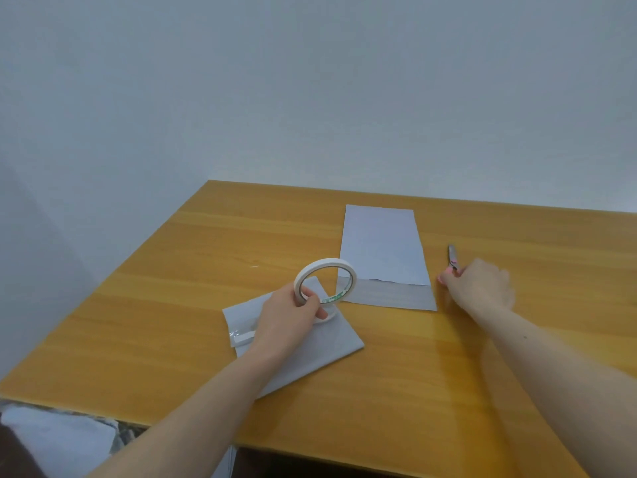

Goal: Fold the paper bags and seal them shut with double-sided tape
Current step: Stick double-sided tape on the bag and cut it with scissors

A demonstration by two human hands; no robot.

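My left hand grips a white roll of double-sided tape, held upright above a folded grey paper bag near the table's front. A strip of tape shows on that bag's left edge. A second, flat white paper bag lies farther back, its near end folded over as a grey flap. To the right of this bag my right hand closes around the pink handles of small scissors lying on the table.
The wooden table ends at a pale wall behind and on the left. Below the table's front left edge sits a pile of white paper bags.
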